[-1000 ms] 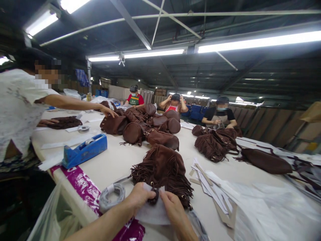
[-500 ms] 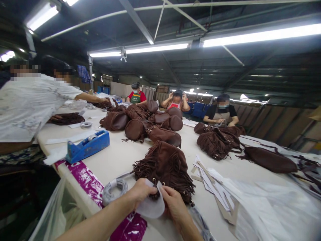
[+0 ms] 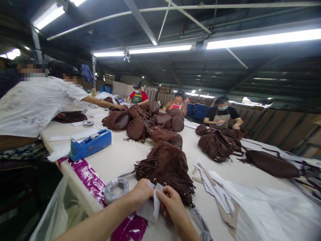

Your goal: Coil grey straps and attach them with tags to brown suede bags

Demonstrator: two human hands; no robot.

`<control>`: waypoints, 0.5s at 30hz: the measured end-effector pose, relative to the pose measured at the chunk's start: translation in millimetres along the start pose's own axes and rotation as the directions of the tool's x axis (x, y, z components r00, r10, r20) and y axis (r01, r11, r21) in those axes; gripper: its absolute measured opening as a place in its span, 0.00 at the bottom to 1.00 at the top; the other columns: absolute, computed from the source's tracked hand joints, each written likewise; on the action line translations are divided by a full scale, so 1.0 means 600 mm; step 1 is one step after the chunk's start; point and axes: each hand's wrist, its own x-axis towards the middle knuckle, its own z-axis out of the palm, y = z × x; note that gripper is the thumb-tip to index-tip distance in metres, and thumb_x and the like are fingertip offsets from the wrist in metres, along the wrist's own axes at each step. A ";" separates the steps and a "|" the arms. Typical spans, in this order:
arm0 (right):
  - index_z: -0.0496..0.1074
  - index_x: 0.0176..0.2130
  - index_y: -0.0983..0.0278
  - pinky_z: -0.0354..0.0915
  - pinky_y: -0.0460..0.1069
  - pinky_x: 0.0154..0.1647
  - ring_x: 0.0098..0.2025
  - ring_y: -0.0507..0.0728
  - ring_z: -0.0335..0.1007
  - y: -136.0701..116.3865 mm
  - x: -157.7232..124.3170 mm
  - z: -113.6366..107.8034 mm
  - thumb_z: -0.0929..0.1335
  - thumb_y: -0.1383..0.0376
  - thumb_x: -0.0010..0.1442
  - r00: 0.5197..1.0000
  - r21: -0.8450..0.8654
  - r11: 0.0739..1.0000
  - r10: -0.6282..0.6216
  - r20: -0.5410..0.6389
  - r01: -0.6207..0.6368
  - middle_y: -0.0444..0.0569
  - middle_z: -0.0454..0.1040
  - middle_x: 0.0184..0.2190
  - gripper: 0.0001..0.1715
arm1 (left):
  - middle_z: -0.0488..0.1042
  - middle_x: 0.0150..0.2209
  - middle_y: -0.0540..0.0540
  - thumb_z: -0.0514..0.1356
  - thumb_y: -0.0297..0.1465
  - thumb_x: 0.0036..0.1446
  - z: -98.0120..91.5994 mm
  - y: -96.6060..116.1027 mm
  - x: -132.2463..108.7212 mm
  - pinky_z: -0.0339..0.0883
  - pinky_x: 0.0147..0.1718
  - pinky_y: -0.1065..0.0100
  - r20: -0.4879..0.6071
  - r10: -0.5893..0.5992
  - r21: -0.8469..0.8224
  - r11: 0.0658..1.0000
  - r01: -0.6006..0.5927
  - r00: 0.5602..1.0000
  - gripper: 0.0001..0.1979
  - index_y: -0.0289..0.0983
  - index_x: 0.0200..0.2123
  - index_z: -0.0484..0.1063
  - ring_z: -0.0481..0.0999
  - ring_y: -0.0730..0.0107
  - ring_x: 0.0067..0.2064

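Note:
A brown suede bag with long fringes (image 3: 165, 167) lies on the pale table (image 3: 120, 157) right in front of me. My left hand (image 3: 139, 195) and my right hand (image 3: 170, 206) are both closed on a piece of white wrapping paper (image 3: 152, 207), folded over the near end of the bag. The paper hides what sits inside the fold. A coil of grey cord (image 3: 115, 189) lies just left of my left hand.
A blue tape dispenser (image 3: 90, 144) stands at the left. Several brown bags (image 3: 150, 124) are piled mid-table, more fringed ones (image 3: 220, 142) to the right. Card strips and white sheets (image 3: 220, 194) lie at my right. A person in white (image 3: 37, 103) reaches across; three people sit opposite.
The white paper was spread flat under the bag's near end; it is now folded upward and narrower between my fingers. The person at the left has leaned further over the table.

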 end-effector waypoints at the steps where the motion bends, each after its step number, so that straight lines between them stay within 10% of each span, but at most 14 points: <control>1: 0.63 0.25 0.62 0.46 0.41 0.10 0.11 0.45 0.49 -0.001 0.000 0.000 0.72 0.49 0.42 1.000 -0.016 1.000 -0.008 0.004 0.008 0.34 0.59 0.11 0.23 | 0.66 0.18 0.55 0.59 0.29 0.35 -0.003 0.000 -0.003 0.52 0.20 0.73 -0.008 -0.011 -0.020 1.000 0.011 1.000 0.04 0.36 0.20 0.67 0.63 0.74 0.20; 10: 0.60 0.24 0.61 0.49 0.41 0.10 0.12 0.46 0.50 -0.006 0.001 -0.001 0.71 0.53 0.42 1.000 -0.043 0.999 -0.013 -0.002 0.013 0.33 0.57 0.11 0.19 | 0.76 0.27 0.42 0.53 0.25 0.27 -0.045 0.023 -0.033 0.69 0.37 0.65 0.257 -0.076 -0.320 0.934 0.159 0.963 0.14 0.32 0.23 0.72 0.77 0.62 0.32; 15: 0.62 0.26 0.61 0.51 0.42 0.11 0.14 0.47 0.53 -0.008 0.000 -0.002 0.71 0.53 0.42 1.000 -0.027 0.999 -0.024 0.004 0.024 0.35 0.59 0.13 0.19 | 0.75 0.25 0.44 0.60 0.20 0.29 -0.033 0.010 -0.019 0.70 0.35 0.68 0.148 -0.139 -0.378 0.907 0.186 0.979 0.11 0.31 0.24 0.72 0.76 0.66 0.29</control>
